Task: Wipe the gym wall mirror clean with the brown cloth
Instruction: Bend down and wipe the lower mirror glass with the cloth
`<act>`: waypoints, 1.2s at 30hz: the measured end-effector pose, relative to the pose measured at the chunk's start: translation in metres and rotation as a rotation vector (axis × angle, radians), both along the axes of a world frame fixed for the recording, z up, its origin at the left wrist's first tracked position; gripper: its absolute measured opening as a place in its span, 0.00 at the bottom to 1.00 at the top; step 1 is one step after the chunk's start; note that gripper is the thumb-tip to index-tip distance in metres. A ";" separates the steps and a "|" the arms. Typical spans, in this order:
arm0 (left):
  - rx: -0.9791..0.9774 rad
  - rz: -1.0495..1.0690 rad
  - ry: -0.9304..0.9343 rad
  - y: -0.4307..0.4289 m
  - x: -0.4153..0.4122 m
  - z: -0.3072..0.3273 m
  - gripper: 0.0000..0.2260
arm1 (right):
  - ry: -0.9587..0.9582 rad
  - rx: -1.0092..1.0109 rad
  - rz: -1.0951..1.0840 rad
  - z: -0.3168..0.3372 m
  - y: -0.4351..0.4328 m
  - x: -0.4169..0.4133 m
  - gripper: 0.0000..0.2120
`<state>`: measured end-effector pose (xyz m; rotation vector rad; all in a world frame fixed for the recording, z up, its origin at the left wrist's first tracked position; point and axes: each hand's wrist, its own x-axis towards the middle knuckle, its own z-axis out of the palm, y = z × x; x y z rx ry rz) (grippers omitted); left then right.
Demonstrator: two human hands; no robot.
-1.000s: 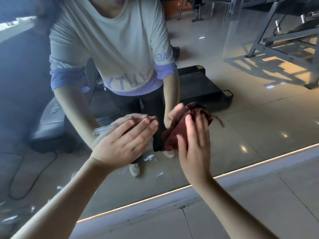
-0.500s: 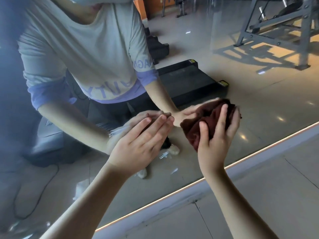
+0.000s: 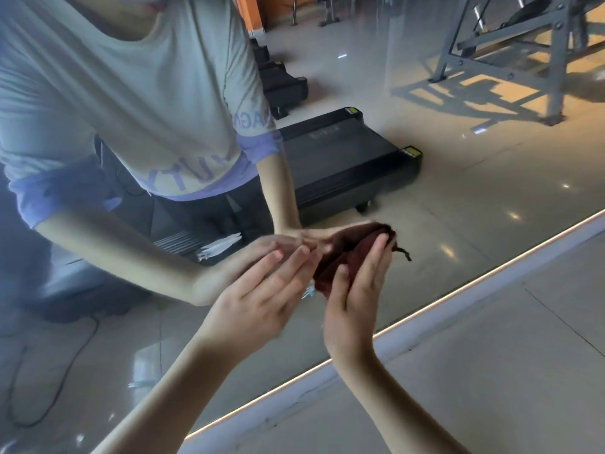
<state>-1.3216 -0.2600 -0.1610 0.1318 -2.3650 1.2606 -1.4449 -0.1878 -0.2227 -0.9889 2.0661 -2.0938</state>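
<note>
Right hand (image 3: pixel 357 290) is sliding the brown cloth (image 3: pixel 343 253) back to the left compared with half a second ago, so the gap to the left hand (image 3: pixel 262 299) is pretty much gone now and the cloth is sitting just beside the left fingertips (image 3: pixel 302 253). It's bunched up and being pressed against the lower part of the gym wall mirror (image 3: pixel 474 198) by the right hand, with the fingers lying straight over it and the thumb alongside, so more of a flat push than a grab. A loose thread (image 3: pixel 404 255) is dangling off the cloth's right end. Left hand is lying flat and open too, fingers straight and together, reaching to the glass and holding nothing. White smear marks (image 3: pixel 219 245) are showing on the mirror just left of the hands, both of which are a bit motion-blurred. In the reflection a black treadmill (image 3: pixel 343 158) is standing behind the person, and a grey metal frame (image 3: pixel 510 54) is sitting up at the top right. A lit strip (image 3: pixel 458 291) is running along the mirror's bottom edge, right above the tiled floor (image 3: pixel 507 371).
</note>
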 end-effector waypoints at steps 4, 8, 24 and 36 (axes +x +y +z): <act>-0.003 0.021 -0.012 -0.003 0.025 0.000 0.20 | 0.232 0.008 -0.026 -0.012 0.006 -0.025 0.27; 0.012 0.025 0.007 -0.002 0.046 0.006 0.21 | -0.055 -0.019 -0.204 0.002 -0.003 -0.011 0.25; -0.013 0.042 0.281 -0.013 0.099 0.068 0.27 | 0.459 -0.120 -0.062 0.047 0.002 0.020 0.21; -0.108 0.097 0.291 -0.025 0.106 0.100 0.27 | 0.683 -0.040 -0.182 0.078 0.000 0.040 0.17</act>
